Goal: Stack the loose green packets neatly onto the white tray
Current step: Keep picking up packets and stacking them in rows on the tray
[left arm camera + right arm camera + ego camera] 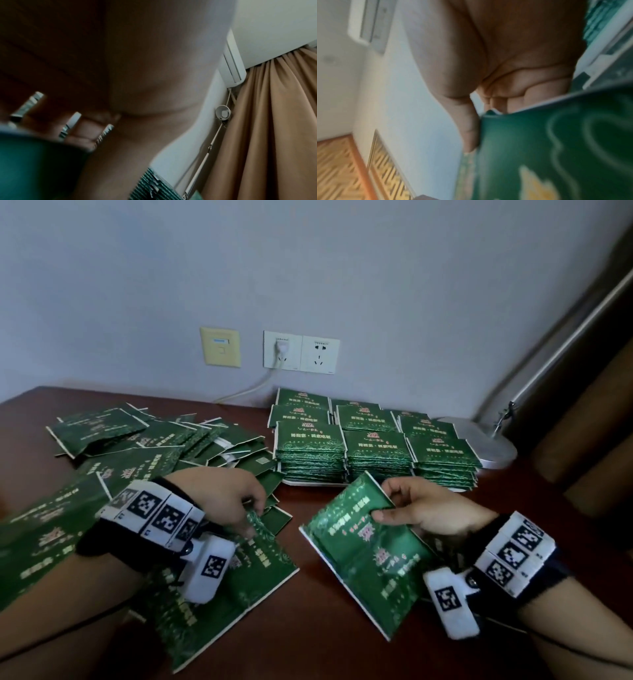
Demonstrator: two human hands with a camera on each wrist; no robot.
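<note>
Tray (308,483) holds full stacks (376,453); many packets (154,446) lie left of it. Right hand (424,511) grips a bundle (359,546); left hand (226,498) pinches one packet (262,529).

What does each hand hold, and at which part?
The right hand holds a few green packets at their far end. The left hand pinches one packet from the loose pile.

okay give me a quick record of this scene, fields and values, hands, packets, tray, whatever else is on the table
left hand: pinches a green packet from the loose pile
right hand: holds a small bunch of held packets, thumb on top
white tray: carries neat packet stacks in rows
table: dark wood
behind tray: lamp base, wall sockets with one plug in
</note>
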